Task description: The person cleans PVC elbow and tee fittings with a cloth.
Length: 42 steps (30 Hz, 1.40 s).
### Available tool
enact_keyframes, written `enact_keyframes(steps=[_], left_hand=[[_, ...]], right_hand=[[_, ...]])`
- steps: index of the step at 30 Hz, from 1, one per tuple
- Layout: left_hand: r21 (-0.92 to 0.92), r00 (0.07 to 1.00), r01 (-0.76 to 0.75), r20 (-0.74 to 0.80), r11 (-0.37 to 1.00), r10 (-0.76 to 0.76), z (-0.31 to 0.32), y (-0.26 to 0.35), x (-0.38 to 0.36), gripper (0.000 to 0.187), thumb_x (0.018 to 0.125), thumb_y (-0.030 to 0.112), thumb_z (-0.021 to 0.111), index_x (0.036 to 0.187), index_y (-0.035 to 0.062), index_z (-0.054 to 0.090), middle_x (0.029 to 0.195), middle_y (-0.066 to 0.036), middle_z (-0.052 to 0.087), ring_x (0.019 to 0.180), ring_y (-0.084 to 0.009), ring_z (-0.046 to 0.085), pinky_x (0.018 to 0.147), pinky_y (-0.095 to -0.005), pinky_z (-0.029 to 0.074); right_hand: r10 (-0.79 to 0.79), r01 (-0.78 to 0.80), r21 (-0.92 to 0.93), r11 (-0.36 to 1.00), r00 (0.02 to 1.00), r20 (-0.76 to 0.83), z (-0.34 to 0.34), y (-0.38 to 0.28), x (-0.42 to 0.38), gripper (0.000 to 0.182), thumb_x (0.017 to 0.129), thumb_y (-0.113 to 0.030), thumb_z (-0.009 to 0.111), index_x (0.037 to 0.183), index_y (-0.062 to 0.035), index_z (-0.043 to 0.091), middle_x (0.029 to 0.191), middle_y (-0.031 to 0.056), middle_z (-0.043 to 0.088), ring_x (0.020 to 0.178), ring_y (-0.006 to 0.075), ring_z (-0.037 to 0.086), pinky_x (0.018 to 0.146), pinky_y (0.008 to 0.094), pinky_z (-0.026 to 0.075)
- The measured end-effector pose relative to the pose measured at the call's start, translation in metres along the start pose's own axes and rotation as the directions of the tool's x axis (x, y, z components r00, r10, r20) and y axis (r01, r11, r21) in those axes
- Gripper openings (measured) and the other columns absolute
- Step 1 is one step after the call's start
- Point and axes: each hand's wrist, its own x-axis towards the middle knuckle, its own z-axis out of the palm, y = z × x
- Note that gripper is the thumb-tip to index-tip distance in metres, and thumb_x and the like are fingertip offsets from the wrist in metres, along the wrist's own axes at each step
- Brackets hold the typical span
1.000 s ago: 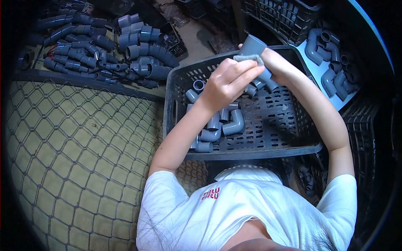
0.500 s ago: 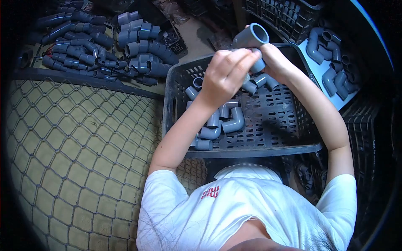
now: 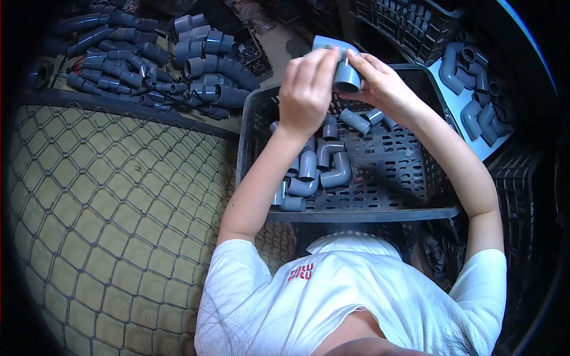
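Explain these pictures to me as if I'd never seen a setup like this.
There is no machine here: a person works with bare hands. One camera, worn on the head, looks forward and down, so the white shirt fills the bottom. The left hand and right hand hold a bent grey pipe fitting between them, above a black slotted crate. Inside the crate lie more grey fittings. Wire mesh spreads at left; more fittings are piled beyond it.

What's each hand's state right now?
Left hand: fingers curled at a grey plastic elbow pipe fitting; grip hidden, can't tell.
Right hand: closed, holding that fitting.
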Motion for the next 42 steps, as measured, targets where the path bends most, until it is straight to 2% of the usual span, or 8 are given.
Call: enact_keyframes(steps=[11, 15, 19, 23, 27, 33, 36, 42], left_hand=[[-0.207, 0.975, 0.189, -0.074, 0.960, -0.208, -0.009, -0.010, -0.001, 0.027, 0.088, 0.002, 0.068, 0.115, 0.0026, 0.069, 0.107, -0.014, 0.066, 0.097, -0.0306, 0.065, 0.085, -0.0378, 0.053], [-0.155, 0.986, 0.149, -0.055, 0.977, -0.159, -0.010, -0.011, -0.001, 0.028, 0.086, 0.003, 0.068, 0.114, 0.0030, 0.068, 0.111, -0.013, 0.066, 0.095, -0.0309, 0.064, 0.083, -0.0400, 0.053], [-0.298, 0.995, -0.032, 0.080, 0.954, 0.059, -0.015, 0.007, -0.001, 0.031, 0.082, 0.001, 0.069, 0.113, 0.0041, 0.068, 0.109, -0.011, 0.067, 0.096, -0.0282, 0.065, 0.084, -0.0382, 0.052], [-0.251, 0.996, -0.068, 0.033, 0.966, 0.078, -0.014, -0.002, 0.001, 0.030, 0.083, 0.001, 0.069, 0.112, 0.0045, 0.068, 0.108, -0.011, 0.067, 0.094, -0.0292, 0.065, 0.082, -0.0383, 0.052], [-0.260, 0.962, 0.255, -0.031, 0.931, -0.272, -0.009, -0.019, -0.003, 0.018, 0.088, 0.002, 0.063, 0.106, 0.0004, 0.067, 0.104, -0.015, 0.068, 0.094, -0.0313, 0.066, 0.085, -0.0393, 0.052], [-0.314, 0.984, 0.055, -0.144, 0.948, -0.105, -0.020, -0.014, 0.000, 0.014, 0.090, 0.003, 0.058, 0.100, 0.0007, 0.066, 0.101, -0.014, 0.067, 0.089, -0.0264, 0.065, 0.084, -0.0357, 0.051], [-0.494, 0.897, 0.378, -0.015, 0.783, -0.442, -0.029, -0.034, 0.008, 0.017, 0.094, 0.005, 0.054, 0.104, -0.0010, 0.066, 0.103, -0.009, 0.067, 0.092, -0.0177, 0.062, 0.086, -0.0323, 0.049], [-0.550, 0.835, 0.424, -0.071, 0.720, -0.546, -0.051, -0.039, 0.026, 0.022, 0.098, 0.008, 0.057, 0.117, -0.0026, 0.060, 0.111, -0.009, 0.064, 0.096, -0.0148, 0.062, 0.088, -0.0278, 0.050]], right_hand=[[0.041, -0.029, -0.150, 0.988, 0.997, 0.073, -0.004, -0.001, -0.003, 0.095, 0.077, -0.033, 0.085, 0.149, -0.0052, 0.028, 0.122, 0.0144, 0.058, 0.109, 0.0186, 0.062, 0.099, 0.0346, 0.049], [-0.154, 0.213, -0.338, 0.917, 0.969, 0.194, -0.003, 0.009, -0.005, 0.087, 0.078, -0.023, 0.083, 0.149, -0.0125, 0.033, 0.127, 0.0163, 0.059, 0.111, 0.0222, 0.061, 0.100, 0.0379, 0.047], [-0.341, 0.363, -0.450, 0.816, 0.931, 0.131, -0.010, 0.012, -0.002, 0.080, 0.075, -0.015, 0.079, 0.146, -0.0077, 0.043, 0.119, 0.0170, 0.062, 0.100, 0.0178, 0.060, 0.089, 0.0314, 0.051], [-0.444, 0.386, -0.818, 0.426, 0.877, 0.183, -0.013, 0.009, -0.004, 0.076, 0.074, -0.014, 0.076, 0.145, -0.0120, 0.049, 0.109, 0.0153, 0.062, 0.096, 0.0212, 0.053, 0.090, 0.0331, 0.047], [-0.452, 0.434, -0.797, 0.421, 0.862, 0.230, -0.007, 0.009, -0.003, 0.072, 0.071, -0.006, 0.070, 0.141, -0.0147, 0.055, 0.111, 0.0098, 0.064, 0.104, 0.0244, 0.046, 0.095, 0.0348, 0.044], [-0.585, 0.694, -0.706, 0.141, 0.634, 0.506, -0.010, -0.001, -0.005, 0.071, 0.068, -0.005, 0.074, 0.136, -0.0141, 0.058, 0.115, 0.0076, 0.066, 0.107, 0.0279, 0.050, 0.097, 0.0387, 0.044], [-0.569, 0.737, -0.662, 0.136, 0.605, 0.557, 0.007, -0.018, -0.014, 0.067, 0.070, -0.008, 0.076, 0.135, -0.0122, 0.059, 0.108, 0.0099, 0.066, 0.097, 0.0268, 0.057, 0.090, 0.0381, 0.048], [-0.422, 0.464, -0.882, 0.075, 0.817, 0.394, -0.058, -0.066, -0.035, 0.059, 0.080, -0.016, 0.072, 0.136, -0.0127, 0.055, 0.118, 0.0159, 0.063, 0.108, 0.0314, 0.062, 0.095, 0.0421, 0.051]])
